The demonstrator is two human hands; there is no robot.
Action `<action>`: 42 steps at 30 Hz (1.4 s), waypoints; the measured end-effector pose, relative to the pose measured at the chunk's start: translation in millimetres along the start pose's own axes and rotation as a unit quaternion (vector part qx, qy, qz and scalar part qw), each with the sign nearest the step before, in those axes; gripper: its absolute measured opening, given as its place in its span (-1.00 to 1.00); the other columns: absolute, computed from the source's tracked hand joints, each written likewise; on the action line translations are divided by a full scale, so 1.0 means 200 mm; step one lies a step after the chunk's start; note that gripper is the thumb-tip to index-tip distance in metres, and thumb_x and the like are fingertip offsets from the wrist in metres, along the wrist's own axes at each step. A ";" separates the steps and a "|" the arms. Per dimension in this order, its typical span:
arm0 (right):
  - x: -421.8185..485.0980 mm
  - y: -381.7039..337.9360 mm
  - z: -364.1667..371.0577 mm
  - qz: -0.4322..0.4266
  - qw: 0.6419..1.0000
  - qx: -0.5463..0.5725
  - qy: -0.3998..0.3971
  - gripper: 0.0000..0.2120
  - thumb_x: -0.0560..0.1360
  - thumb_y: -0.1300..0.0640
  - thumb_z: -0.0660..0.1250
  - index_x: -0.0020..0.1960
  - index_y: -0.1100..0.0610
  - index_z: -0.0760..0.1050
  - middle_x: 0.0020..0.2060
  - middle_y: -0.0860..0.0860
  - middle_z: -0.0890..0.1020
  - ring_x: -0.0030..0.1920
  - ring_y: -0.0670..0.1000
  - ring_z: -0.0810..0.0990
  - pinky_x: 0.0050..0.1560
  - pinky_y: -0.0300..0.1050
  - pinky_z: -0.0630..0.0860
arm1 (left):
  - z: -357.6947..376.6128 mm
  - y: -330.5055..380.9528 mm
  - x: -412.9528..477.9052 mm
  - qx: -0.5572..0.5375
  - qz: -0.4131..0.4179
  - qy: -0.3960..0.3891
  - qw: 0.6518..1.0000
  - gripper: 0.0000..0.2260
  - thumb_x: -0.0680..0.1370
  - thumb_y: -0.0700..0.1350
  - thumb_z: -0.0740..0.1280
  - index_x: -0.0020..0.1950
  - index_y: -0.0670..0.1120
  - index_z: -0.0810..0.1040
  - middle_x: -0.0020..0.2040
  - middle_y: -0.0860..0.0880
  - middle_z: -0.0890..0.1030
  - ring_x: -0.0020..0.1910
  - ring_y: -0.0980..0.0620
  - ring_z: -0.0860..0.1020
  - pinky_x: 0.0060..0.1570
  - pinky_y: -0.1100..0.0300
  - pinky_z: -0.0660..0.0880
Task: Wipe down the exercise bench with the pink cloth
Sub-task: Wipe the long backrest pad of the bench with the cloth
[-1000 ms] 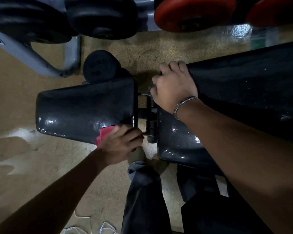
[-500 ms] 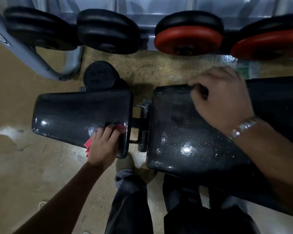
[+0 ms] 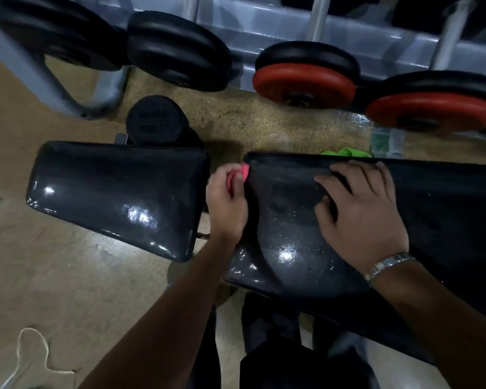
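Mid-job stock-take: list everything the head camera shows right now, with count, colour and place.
seat pad: one, black, left of centre
back pad: one, black, right, across a gap from the seat pad
pink cloth: one, pink, at the back pad's near end
green item: one, green, behind the back pad's far edge, mostly hidden
black weights: two, black, top left
red-and-black weights: two, top right
round pad: one, black, behind the seat pad
rack: one, grey, top
cord: one, white, floor bottom left
wristband: one, silver, right wrist
left hand: grips the pink cloth
right hand: rests on the back pad
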State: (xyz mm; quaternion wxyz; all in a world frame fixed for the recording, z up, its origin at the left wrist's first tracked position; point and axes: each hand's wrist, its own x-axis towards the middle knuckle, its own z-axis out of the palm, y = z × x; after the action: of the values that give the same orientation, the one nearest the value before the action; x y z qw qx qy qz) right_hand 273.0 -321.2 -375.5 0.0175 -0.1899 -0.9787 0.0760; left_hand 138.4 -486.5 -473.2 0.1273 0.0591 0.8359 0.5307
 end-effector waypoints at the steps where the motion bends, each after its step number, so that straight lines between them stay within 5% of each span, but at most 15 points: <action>1: 0.00 0.00 0.00 0.001 1.000 -0.007 -0.002 -0.65 0.54 0.07 0.22 0.28 0.12 0.55 0.26 0.15 0.53 0.32 0.26 0.43 0.51 0.34 0.16 | 0.03 0.02 0.07 -0.020 -0.008 -0.006 1.000 -0.86 0.65 -0.09 0.30 0.15 -0.01 0.63 0.08 0.01 0.67 0.13 -0.09 0.63 0.26 -0.20 0.53; 9: 0.01 -0.02 -0.01 0.009 0.999 -0.025 -0.028 -0.65 0.54 0.04 0.20 0.27 0.10 0.54 0.26 0.14 0.50 0.33 0.25 0.41 0.51 0.35 0.14 | -0.02 0.08 -0.01 0.040 0.098 -0.054 0.993 -0.87 0.63 -0.25 0.35 0.10 -0.14 0.67 0.05 -0.02 0.60 0.07 -0.08 0.61 0.19 0.03 0.53; 14: 0.02 -0.02 -0.01 0.010 0.999 -0.036 -0.033 -0.64 0.55 0.03 0.17 0.27 0.10 0.53 0.27 0.14 0.50 0.31 0.25 0.41 0.51 0.35 0.15 | 0.05 0.11 0.15 0.056 0.056 -0.014 0.997 -0.83 0.61 -0.25 0.30 0.08 -0.13 0.69 0.03 -0.04 0.67 0.04 -0.05 0.62 0.19 -0.11 0.55; 22: 0.02 -0.03 0.00 0.016 0.999 -0.031 -0.027 -0.65 0.55 0.03 0.18 0.25 0.11 0.54 0.27 0.15 0.49 0.31 0.27 0.42 0.51 0.36 0.14 | -0.03 0.10 0.01 0.050 0.077 -0.059 0.994 -0.86 0.63 -0.28 0.32 0.09 -0.12 0.65 0.05 0.01 0.59 0.05 0.04 0.58 0.17 0.21 0.49; 26: 0.02 -0.03 0.01 0.016 0.999 -0.030 -0.018 -0.66 0.55 0.02 0.18 0.23 0.11 0.54 0.26 0.15 0.49 0.31 0.26 0.41 0.51 0.35 0.14 | 0.00 0.05 0.12 0.009 -0.029 -0.017 0.999 -0.88 0.62 -0.19 0.28 0.05 -0.06 0.61 0.01 -0.06 0.64 0.04 -0.05 0.60 0.20 -0.10 0.54; 31: 0.02 -0.03 0.01 0.017 0.999 -0.028 -0.008 -0.68 0.55 0.04 0.20 0.23 0.11 0.54 0.26 0.15 0.50 0.30 0.26 0.41 0.51 0.34 0.13 | -0.03 0.13 -0.04 0.045 0.108 -0.069 0.991 -0.87 0.66 -0.32 0.32 0.09 -0.17 0.65 0.05 0.05 0.56 0.05 0.11 0.56 0.16 0.26 0.46; 34: 0.01 -0.02 0.01 0.016 1.000 -0.025 -0.011 -0.69 0.55 0.03 0.21 0.22 0.11 0.54 0.26 0.14 0.50 0.30 0.26 0.42 0.51 0.36 0.14 | -0.13 0.02 -0.16 0.054 0.080 -0.066 0.993 -0.87 0.67 -0.31 0.31 0.10 -0.13 0.61 0.03 0.13 0.53 0.06 0.18 0.55 0.13 0.36 0.44; 38: 0.02 -0.03 0.01 0.018 1.000 -0.021 -0.001 -0.68 0.55 0.03 0.21 0.22 0.12 0.54 0.26 0.15 0.50 0.29 0.27 0.42 0.51 0.35 0.13 | -0.06 0.06 -0.06 0.039 0.074 -0.044 0.996 -0.92 0.67 -0.24 0.31 0.06 -0.11 0.60 0.00 0.03 0.52 0.01 -0.04 0.56 0.09 0.14 0.49; 42: 0.02 -0.04 0.02 0.021 1.000 -0.015 0.004 -0.69 0.55 0.04 0.22 0.22 0.13 0.54 0.25 0.15 0.51 0.28 0.28 0.43 0.51 0.35 0.14 | -0.04 0.09 -0.17 0.039 0.124 -0.081 0.988 -0.89 0.68 -0.26 0.30 0.09 -0.14 0.61 0.05 0.15 0.48 0.06 -0.09 0.57 0.14 0.03 0.54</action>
State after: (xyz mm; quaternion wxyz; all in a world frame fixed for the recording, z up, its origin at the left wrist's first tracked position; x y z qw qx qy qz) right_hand 266.9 -327.3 -378.2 0.0165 -0.2107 -0.9755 0.0610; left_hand 168.1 -494.2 -448.4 0.1255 0.2097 0.8294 0.5024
